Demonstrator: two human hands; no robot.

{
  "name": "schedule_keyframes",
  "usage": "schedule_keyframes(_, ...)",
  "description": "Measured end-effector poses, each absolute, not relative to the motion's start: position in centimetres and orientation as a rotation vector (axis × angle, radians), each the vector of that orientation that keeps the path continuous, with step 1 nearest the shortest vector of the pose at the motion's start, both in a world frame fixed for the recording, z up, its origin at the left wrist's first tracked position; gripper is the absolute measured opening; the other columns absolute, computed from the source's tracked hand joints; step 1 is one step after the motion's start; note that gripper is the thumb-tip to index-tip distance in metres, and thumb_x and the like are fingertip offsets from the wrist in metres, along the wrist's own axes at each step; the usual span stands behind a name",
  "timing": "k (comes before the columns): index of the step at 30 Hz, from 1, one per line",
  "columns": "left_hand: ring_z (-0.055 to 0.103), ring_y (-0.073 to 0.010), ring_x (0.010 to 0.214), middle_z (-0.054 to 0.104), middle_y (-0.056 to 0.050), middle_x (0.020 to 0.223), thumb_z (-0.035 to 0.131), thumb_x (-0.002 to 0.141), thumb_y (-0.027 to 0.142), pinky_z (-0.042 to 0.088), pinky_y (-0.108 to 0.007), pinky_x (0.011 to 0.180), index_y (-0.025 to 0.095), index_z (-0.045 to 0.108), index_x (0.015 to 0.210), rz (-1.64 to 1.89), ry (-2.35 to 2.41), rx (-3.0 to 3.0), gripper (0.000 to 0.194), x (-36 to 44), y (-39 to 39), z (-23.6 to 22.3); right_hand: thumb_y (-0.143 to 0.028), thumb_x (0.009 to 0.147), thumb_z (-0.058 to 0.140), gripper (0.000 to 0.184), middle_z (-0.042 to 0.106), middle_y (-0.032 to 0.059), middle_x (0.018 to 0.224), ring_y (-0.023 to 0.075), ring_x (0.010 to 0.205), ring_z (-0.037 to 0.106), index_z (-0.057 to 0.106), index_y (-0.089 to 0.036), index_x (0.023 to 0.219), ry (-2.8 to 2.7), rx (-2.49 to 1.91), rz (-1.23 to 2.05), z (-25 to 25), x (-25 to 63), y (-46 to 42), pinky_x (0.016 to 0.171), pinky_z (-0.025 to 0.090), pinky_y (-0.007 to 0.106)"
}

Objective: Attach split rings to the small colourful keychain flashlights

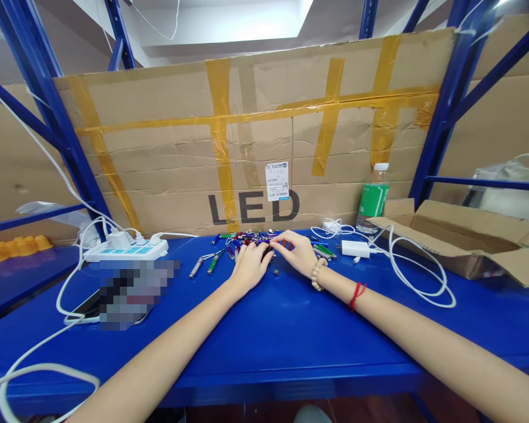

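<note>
Noting a small dark piece (267,251) in the left hand's (250,263) nearly closed grip, long axis unclear; the right hand (298,254) pinches just rightward, contents we cannot tell.

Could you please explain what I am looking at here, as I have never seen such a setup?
There is no machine here: a person works with two bare hands, the left hand and the right hand, seen from a camera on their head. This is the only view.

On the blue shelf surface lie slim, colourful pen-like pieces, mostly heaped by the hands. Around them are a white power strip, a clear bottle with a green label and an open brown cardboard box.

The fingertips are close together at a small dark piece; which hand grips it is too small to tell.
</note>
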State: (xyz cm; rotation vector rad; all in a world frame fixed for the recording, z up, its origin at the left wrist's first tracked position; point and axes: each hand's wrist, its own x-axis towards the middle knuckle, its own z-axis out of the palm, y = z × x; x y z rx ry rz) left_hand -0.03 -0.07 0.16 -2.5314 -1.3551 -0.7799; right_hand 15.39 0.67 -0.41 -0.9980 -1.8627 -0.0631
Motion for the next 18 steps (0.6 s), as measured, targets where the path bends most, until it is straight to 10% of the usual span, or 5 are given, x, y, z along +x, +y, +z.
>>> schedule_keyframes(18,0.052,-0.0203,0.082,0.061,-0.006,0.083,0.034,0.088,0.034,0.036,-0.033,0.075,0.018,0.056,0.094,-0.828,-1.390,-2.451,0.028,-0.05,-0.07,0.28,-0.032,0.083,0.045,0.024,0.066,0.0037,0.082,0.0125,0.071,0.058,0.063,-0.017,0.084,-1.705,-1.082,-0.021,-0.23,15.68,0.98,0.067,0.045,0.023)
